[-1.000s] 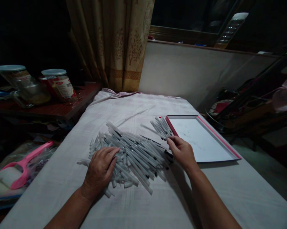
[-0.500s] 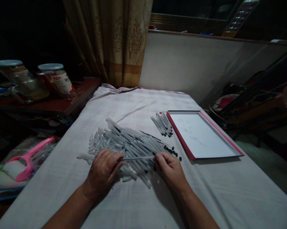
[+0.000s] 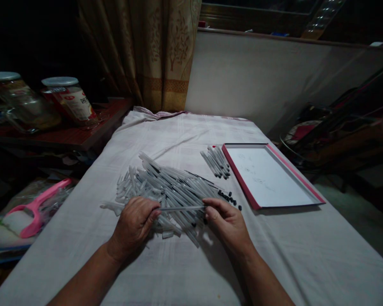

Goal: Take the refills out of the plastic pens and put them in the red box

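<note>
A slim translucent pen (image 3: 182, 208) lies level between my hands, over the near side of a heap of pen parts. My left hand (image 3: 134, 223) is closed around its left end. At its right end, my right hand (image 3: 226, 221) pinches the tip between thumb and fingers; what lies inside the fingertips is hidden. Beneath and behind is the heap of clear pen barrels (image 3: 178, 187), with dark thin refills (image 3: 199, 176) among them. Clear pen caps (image 3: 128, 187) are piled on the left. Small black end plugs (image 3: 229, 198) are scattered just beyond my right hand.
A row of pens with dark ends (image 3: 215, 162) lies beside a shallow red-edged box lid (image 3: 242, 180). A white checked cloth (image 3: 178, 276) covers the table. To the left are pink scissors (image 3: 35, 212) and a wooden side table with jars (image 3: 73, 100).
The view has tilted slightly downward. My right hand's fingers have shifted and spread a little at the pen's end, while my left hand keeps its hold.
</note>
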{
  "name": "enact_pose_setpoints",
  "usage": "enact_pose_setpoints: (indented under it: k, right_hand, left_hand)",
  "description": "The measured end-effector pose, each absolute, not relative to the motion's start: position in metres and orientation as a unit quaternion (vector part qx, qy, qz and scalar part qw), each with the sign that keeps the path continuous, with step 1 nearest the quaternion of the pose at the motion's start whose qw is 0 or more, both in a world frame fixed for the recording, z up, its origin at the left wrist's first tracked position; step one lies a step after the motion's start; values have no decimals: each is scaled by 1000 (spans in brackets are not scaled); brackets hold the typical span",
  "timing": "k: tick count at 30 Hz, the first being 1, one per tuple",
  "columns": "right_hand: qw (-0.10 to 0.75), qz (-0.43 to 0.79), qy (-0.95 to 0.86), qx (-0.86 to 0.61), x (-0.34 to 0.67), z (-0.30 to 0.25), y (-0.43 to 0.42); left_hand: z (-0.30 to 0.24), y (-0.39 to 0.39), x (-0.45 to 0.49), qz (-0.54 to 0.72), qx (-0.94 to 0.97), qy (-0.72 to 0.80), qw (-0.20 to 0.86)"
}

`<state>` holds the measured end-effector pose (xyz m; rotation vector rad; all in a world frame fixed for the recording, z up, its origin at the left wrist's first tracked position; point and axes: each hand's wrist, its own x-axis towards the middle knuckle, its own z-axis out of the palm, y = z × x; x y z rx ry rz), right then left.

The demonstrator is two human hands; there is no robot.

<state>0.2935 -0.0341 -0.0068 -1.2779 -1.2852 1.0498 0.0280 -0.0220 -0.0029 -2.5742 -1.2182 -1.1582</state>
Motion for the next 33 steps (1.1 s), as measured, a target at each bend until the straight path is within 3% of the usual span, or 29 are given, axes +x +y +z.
enact_pose_setpoints:
  k: [4,10,16,33]
  right_hand:
    - [464,430,-534,-561,294,-5,-35]
    - [480,388,-591,-519,298,-4,-37]
    - [454,449,-537,-551,298,-10,-36]
    - [457,451,-545,-540,297,-9,-37]
  left_hand:
    - [-3,-23,30,-374,-836,-402,15]
    - [-2,-23,27,-350,-840,-414,-2]
    - [-1,-24,26,-367,-835,-410,-6]
    - [-4,-24,25,-366,-836,-408,-14]
